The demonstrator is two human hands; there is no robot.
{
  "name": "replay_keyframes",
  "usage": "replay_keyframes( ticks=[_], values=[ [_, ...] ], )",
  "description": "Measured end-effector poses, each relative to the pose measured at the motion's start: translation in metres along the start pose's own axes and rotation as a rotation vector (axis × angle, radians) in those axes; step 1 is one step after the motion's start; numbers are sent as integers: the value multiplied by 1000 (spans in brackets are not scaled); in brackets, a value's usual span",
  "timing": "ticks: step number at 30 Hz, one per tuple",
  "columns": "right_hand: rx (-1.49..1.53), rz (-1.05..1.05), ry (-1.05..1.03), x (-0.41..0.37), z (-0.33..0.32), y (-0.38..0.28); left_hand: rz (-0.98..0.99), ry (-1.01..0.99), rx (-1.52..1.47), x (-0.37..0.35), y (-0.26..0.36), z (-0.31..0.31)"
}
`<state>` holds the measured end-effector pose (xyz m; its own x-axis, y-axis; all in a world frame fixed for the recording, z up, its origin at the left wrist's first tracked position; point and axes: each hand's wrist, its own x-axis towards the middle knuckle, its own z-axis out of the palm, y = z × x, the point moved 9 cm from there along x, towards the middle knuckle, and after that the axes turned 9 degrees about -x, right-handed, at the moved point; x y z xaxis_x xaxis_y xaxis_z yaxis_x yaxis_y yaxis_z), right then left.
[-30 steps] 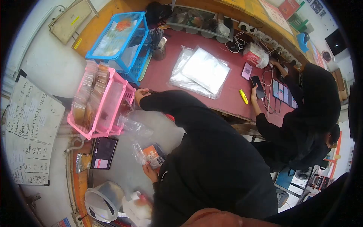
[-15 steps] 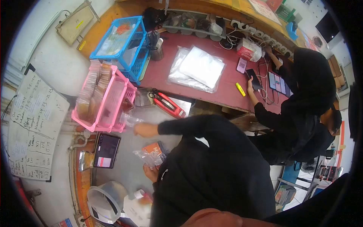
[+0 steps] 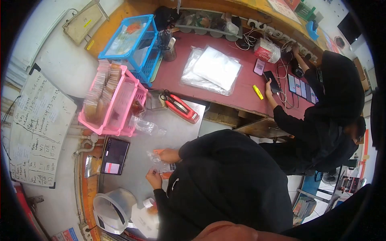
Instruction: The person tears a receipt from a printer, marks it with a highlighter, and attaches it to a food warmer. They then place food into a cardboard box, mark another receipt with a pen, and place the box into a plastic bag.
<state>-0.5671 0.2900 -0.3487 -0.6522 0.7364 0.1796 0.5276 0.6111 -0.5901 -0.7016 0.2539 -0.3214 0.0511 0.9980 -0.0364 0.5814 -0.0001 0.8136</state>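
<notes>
Over the grey metal tabletop, my right hand [image 3: 169,156] is closed on a clear plastic bag [image 3: 159,160]. Bits of an orange packet [image 3: 165,175] show at the bag and between my hands; much of it is hidden by my hands and black sleeve. My left hand [image 3: 154,179] is lower down, its fingertips pinched at the bag's near edge. A second clear plastic bag [image 3: 149,127] lies crumpled beside the pink basket [image 3: 128,106], apart from both hands.
A tablet [image 3: 114,156] and a clear bucket [image 3: 116,207] stand left of my hands. Farther up are a red stapler-like tool [image 3: 181,108], blue trays [image 3: 130,44] and a stack of plastic bags [image 3: 211,70]. A co-worker [image 3: 337,88] holds a phone [image 3: 272,82] at the red table.
My right hand has come down from the bag by the pink basket to the orange packet. My left hand has shifted slightly left. The co-worker's far hand has moved up toward the sockets.
</notes>
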Motion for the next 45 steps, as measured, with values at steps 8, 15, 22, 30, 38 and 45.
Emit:
replay_keyframes(
  ticks=[8, 15, 22, 30, 38, 45],
  values=[
    [241, 169, 272, 0, -11, 4, -355, -130, -445, 17, -44, 15],
    [198, -200, 304, -5, -37, -35, -841, -49, -1423, -23, -103, 55],
    [330, 148, 60, 13, 28, 13, -698, 122, -1387, -33, -87, 49],
    [328, 86, -31, 18, 10, -6, -551, 242, -1176, -34, -66, 32],
    [187, 100, -16, 21, 16, -5, -560, 246, -1156, -33, -61, 30],
    [287, 116, -118, 21, -5, -17, -584, 201, -1253, -34, -56, 34]
  ],
)
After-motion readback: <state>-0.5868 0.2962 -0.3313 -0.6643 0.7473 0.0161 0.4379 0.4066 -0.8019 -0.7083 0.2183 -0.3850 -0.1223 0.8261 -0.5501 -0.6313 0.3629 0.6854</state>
